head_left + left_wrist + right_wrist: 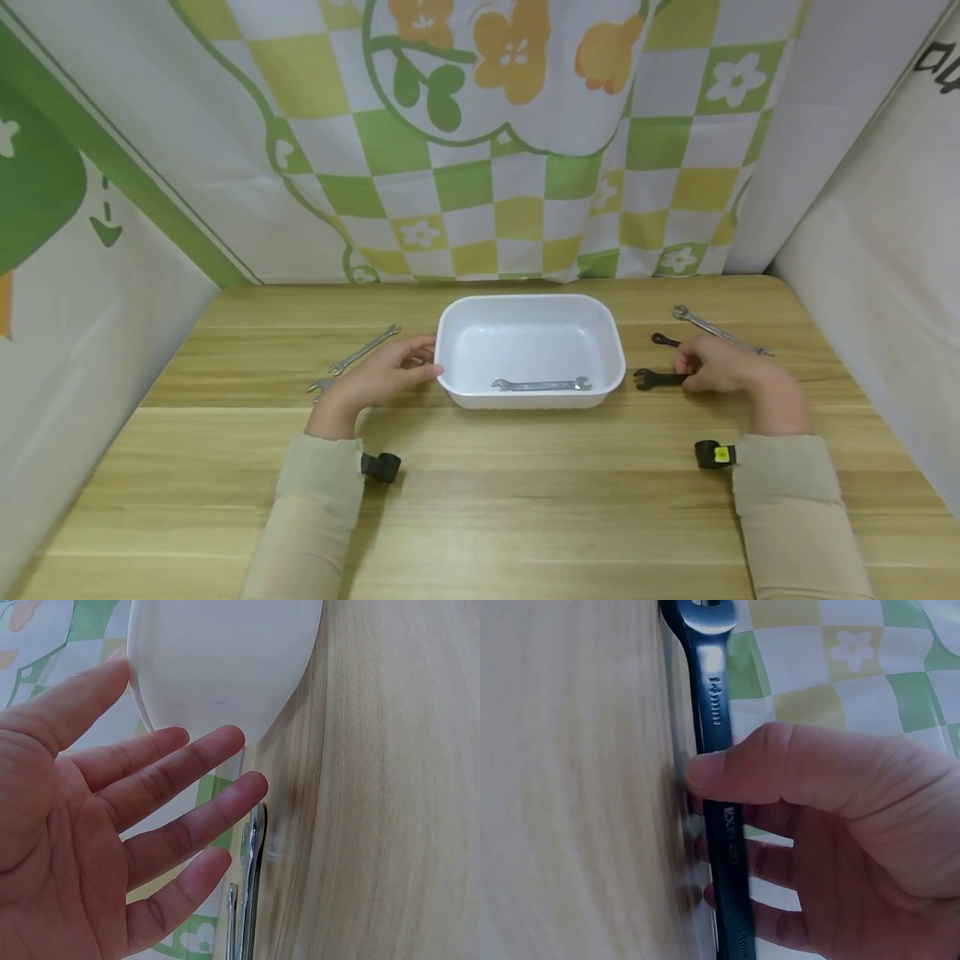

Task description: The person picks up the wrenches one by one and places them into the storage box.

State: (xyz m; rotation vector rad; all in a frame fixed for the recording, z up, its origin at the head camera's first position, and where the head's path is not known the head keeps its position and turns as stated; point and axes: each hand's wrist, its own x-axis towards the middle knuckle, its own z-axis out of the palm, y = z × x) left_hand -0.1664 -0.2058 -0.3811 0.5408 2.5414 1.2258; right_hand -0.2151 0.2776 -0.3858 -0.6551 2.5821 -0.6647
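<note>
A white plastic basin [528, 346] stands mid-table with a silver open-ended wrench [542, 386] lying inside along its near wall. My left hand [384, 371] is at the basin's left end, its thumb touching the rim. In the left wrist view the fingers of that hand [150, 806] are spread, fairly straight, with nothing in the palm. To the right of the basin, my right hand [722, 365] pinches a black wrench [652, 379] by its shank between thumb and fingers. The right wrist view shows lettering on the black wrench [733, 836].
Beyond the right hand lie a second black wrench [663, 339], partly hidden by the fingers, and a silver wrench [708, 326]. Two silver wrenches rest near the left hand, one long [365, 350], the other [321, 386] partly covered. A patterned curtain [465, 183] hangs behind the table.
</note>
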